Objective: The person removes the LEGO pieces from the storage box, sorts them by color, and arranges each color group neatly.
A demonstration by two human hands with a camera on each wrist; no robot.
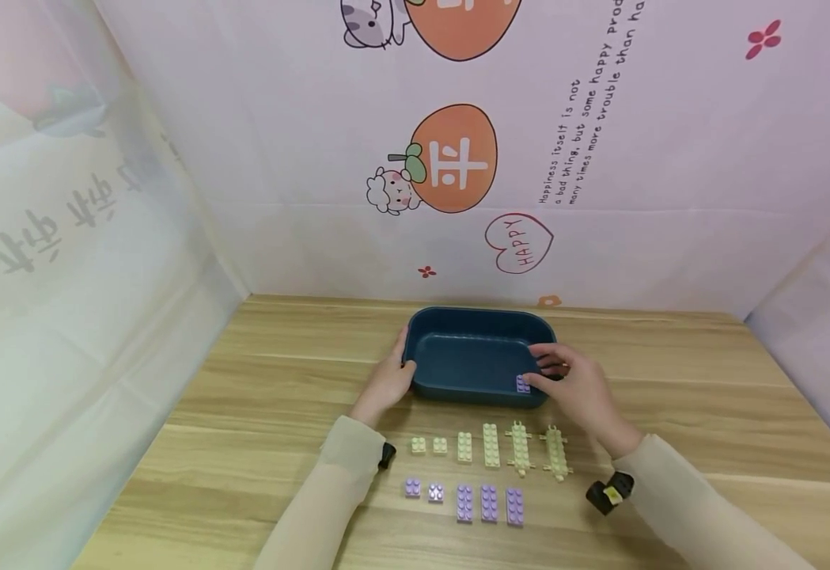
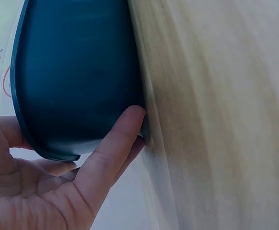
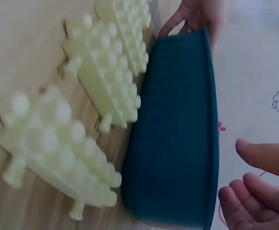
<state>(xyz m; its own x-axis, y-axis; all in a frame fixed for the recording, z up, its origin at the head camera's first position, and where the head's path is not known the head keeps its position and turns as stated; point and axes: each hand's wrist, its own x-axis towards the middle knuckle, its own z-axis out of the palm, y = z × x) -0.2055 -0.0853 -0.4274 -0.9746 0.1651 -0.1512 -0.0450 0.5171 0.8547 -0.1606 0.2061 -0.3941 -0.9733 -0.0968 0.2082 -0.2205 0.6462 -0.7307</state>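
Note:
A dark blue rectangular bin point(image 1: 479, 394) stands on the table. My left hand point(image 1: 388, 385) grips its left end, thumb at the front corner and fingers along the end wall; the left wrist view shows this hand point(image 2: 89, 177) against the bin's curved end point(image 2: 82, 96). Over the bin's right end is my right hand point(image 1: 577, 388), its thumb tip beside a purple toy brick point(image 1: 523, 384) lying inside on the bin floor. In the right wrist view, thumb and fingers of the right hand point(image 3: 259, 187) are spread apart at the bin's rim, with nothing between them.
In front of the bin runs a row of pale yellow bricks point(image 1: 464, 447), including two chassis pieces with side pins point(image 1: 520, 449). Nearer lies a row of purple bricks point(image 1: 489, 503). A printed cloth point(image 1: 315, 237) hangs behind the wooden table point(image 1: 279, 356).

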